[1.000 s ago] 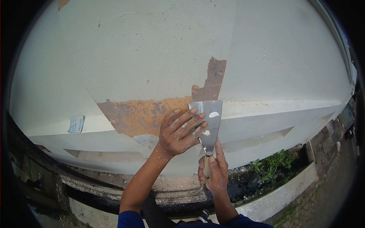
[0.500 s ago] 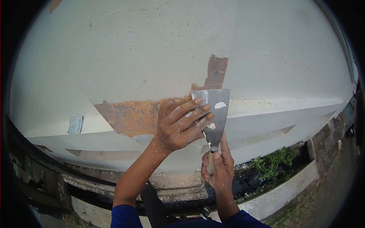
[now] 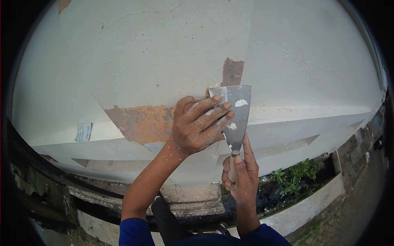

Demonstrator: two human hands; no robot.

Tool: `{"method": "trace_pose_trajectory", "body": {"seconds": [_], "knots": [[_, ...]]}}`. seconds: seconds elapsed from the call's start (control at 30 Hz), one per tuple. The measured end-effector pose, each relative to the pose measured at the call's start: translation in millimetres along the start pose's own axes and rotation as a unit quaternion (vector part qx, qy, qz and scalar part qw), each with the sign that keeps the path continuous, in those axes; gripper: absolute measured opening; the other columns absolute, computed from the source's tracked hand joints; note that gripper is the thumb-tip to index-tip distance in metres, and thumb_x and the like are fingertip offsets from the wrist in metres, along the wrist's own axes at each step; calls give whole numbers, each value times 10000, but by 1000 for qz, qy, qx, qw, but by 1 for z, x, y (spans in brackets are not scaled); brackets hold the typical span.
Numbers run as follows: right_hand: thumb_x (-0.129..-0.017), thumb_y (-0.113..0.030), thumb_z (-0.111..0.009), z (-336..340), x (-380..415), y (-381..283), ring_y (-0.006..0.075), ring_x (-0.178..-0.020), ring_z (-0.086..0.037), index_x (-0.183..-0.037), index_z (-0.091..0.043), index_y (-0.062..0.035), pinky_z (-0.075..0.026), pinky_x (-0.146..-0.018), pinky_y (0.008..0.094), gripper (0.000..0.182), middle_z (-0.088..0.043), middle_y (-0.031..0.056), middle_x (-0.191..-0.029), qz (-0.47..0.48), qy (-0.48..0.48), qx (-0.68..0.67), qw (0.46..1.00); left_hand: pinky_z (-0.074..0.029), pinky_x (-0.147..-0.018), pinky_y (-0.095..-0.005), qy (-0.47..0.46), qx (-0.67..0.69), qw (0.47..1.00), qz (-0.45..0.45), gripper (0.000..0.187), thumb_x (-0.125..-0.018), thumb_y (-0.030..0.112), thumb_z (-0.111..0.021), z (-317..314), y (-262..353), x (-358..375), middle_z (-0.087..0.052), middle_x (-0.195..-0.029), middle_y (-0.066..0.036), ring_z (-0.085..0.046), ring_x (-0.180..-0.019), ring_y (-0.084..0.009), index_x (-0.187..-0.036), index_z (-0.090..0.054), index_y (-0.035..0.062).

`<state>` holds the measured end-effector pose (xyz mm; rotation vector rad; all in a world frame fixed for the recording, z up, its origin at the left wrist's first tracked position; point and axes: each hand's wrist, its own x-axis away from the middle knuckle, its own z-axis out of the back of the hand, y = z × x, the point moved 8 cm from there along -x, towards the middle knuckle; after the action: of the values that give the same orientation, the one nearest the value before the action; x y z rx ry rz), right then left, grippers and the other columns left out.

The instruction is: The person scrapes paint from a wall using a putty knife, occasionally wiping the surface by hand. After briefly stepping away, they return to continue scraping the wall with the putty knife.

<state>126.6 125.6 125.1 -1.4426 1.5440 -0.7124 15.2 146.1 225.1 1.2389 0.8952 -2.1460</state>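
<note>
A wide putty knife lies with its metal blade against the pale painted wall, its top edge at the foot of a bare brown strip. White flecks stick to the blade. My right hand is wrapped round its light handle, the forefinger stretched up along the neck. My left hand, dusted with pale flakes, rests its outstretched fingertips on the blade's left half; the thumb is tucked partly out of sight. Left of it spreads a larger stripped patch of brown and orange.
A small printed paper is stuck on the wall at left. Below the wall run a ledge and a dark ditch with green plants. A low concrete kerb borders the ditch; paving lies beyond at right.
Both hands and the putty knife have moved up a little and slightly right. The blade now covers more of the brown strip's lower part. Small flakes show near its top left corner.
</note>
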Motion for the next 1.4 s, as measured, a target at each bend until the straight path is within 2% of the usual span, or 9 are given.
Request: {"method": "trace_pose_trajectory", "body": {"seconds": [0.17, 0.3, 0.7, 0.8, 0.9, 1.0, 1.1, 1.23, 1.4], "knots": [[-1005, -180, -405, 3, 7, 12, 47, -460, -440, -1490, -177, -54, -361, -388, 187, 550, -507, 38, -714, 3, 10, -9, 1000, -407, -828, -375, -28, 18, 999, -1, 354, -703, 444, -680, -16, 11, 22, -685, -1089, 43, -607, -1054, -175, -930, -727, 177], [-1005, -184, -405, -9, -8, -3, 48, -456, -439, -1489, -178, -54, -353, -379, 187, 550, -509, 41, -714, 32, 0, 1, 999, -428, -877, -361, 23, -8, 1000, 4, 350, -635, 382, -739, 5, -4, -12, -692, -1066, 56, -602, -1064, -161, -929, -728, 193], [-997, -184, -405, 4, 17, 8, 44, -422, -445, -1489, -156, -50, -359, -347, 182, 568, -514, 57, -716, 17, 7, -7, 1000, -447, -755, -334, 12, 30, 999, 1, 347, -672, 433, -707, -6, 10, 8, -697, -1045, 52, -617, -1027, -147, -928, -734, 199], [-1005, -213, -424, 0, -3, -1, 54, -455, -431, -1488, -182, -54, -356, -384, 192, 563, -517, 42, -722, 26, 6, 28, 999, -450, -754, -326, 24, -13, 999, -34, 352, -633, 410, -740, 0, 2, -8, -703, -1022, 59, -621, -1021, -139, -922, -736, 209], [-1004, -207, -424, 0, 2, -3, 54, -453, -428, -1487, -183, -53, -358, -388, 191, 561, -518, 40, -725, 14, -3, 2, 1000, -450, -750, -323, 14, -6, 1000, 1, 371, -607, 407, -757, 2, 5, -9, -707, -1003, 63, -624, -1012, -135, -923, -736, 215], [-1004, -203, -424, 4, 12, 5, 54, -452, -428, -1490, -171, -56, -362, -391, 191, 568, -519, 35, -722, -4, -2, -14, 1000, -448, -745, -323, -5, 17, 1000, 15, 374, -616, 424, -751, -4, 9, 3, -707, -1003, 62, -627, -1005, -140, -926, -735, 215], [-1003, -195, -424, -3, -1, -6, 54, -452, -437, -1491, -156, -51, -360, -388, 193, 576, -517, 37, -711, 23, -4, 17, 1000, -449, -752, -319, 23, -12, 999, -36, 380, -616, 443, -744, 4, 0, -14, -705, -1016, 67, -628, -1005, -136, -918, -733, 214], [-1001, -183, -421, -2, 8, -3, 51, -458, -453, -1492, -137, -43, -359, -385, 193, 584, -521, 44, -705, 15, -6, -12, 1000, -448, -746, -322, -3, -3, 1000, 16, 366, -614, 454, -737, 4, 9, -9, -710, -998, 73, -631, -1014, -131, -887, -728, 211], [-1002, -180, -411, -10, -11, -20, 49, -456, -452, -1493, -122, -42, -361, -378, 192, 586, -521, 48, -703, 53, -17, -2, 998, -452, -745, -322, 24, -33, 999, -4, 357, -624, 441, -736, 8, -2, -26, -709, -1013, 74, -632, -1017, -127, -907, -727, 224]]}}
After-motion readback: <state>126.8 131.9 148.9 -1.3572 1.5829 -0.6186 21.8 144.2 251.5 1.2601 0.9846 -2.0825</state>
